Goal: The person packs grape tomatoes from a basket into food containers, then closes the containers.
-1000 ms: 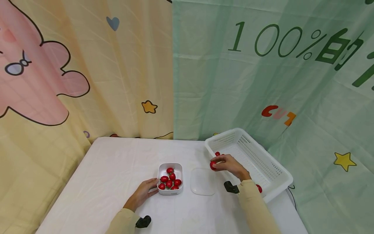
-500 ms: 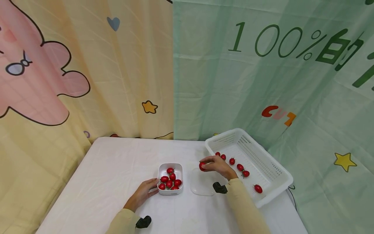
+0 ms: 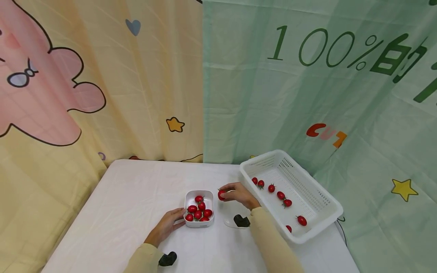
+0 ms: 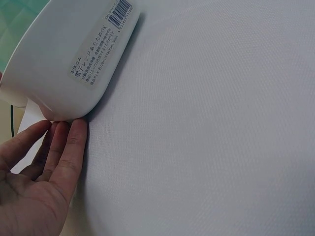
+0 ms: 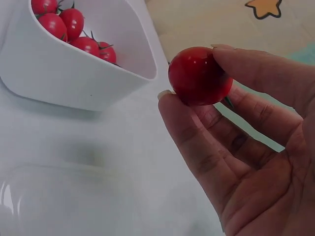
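My right hand (image 3: 237,193) pinches a red cherry tomato (image 5: 197,76) between thumb and fingertips, above the far part of a clear lid (image 3: 232,223). In the right wrist view the tomato is beside a corner of the white container (image 5: 54,73), with a bit of green stem below it. Several cherry tomatoes (image 3: 197,214) lie inside that container. My left hand (image 4: 39,182) touches the container's left side; in the left wrist view its fairly straight fingertips rest at the lower edge, near a printed label with a barcode.
A white slotted basket (image 3: 300,240) stands at the right, with several more cherry tomatoes (image 3: 302,220) spread along its near-left part. A white cloth (image 3: 136,189) covers the table. Printed curtains (image 3: 259,98) hang behind and at both sides.
My right hand has carried the tomato leftward from the basket's edge, across the lid, toward the container. The tomatoes in the basket show more fully. My left hand has stayed put.
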`<state>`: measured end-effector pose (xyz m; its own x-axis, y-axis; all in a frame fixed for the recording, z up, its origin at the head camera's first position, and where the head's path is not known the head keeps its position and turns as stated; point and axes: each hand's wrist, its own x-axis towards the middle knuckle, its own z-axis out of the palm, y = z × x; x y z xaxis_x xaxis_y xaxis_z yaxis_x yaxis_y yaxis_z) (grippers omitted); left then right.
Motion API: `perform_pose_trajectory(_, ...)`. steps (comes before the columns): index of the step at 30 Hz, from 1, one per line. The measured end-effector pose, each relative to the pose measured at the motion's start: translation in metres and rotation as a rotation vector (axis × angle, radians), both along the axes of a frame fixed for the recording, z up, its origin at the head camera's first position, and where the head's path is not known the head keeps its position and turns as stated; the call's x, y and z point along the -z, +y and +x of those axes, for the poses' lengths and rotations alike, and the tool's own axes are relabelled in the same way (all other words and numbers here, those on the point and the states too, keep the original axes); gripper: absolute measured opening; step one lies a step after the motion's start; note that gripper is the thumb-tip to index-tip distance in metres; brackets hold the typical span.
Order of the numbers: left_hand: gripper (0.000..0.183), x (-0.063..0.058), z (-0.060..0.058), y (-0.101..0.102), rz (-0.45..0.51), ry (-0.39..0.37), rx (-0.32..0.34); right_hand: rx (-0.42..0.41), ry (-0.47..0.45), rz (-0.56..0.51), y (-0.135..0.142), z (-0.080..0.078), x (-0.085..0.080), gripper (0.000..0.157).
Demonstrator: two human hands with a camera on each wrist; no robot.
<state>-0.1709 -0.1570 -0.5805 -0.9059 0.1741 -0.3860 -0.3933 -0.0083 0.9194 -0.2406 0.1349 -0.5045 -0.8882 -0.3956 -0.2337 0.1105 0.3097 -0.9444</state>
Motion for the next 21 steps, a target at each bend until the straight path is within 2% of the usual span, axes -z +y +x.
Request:
perform_pose_trajectory(10,0.056,0.001,-0.001,0.0,0.006,-0.004,-0.008,0.03,-0.026,0.01,-0.026,-0.001,0.01,0.03)
perform_pose_trajectory(21,0.054,0.0,0.0,0.002,-0.006,-0.004,-0.017,0.05,-0.037,0.021,-0.036,0.002,0.015,0.029)
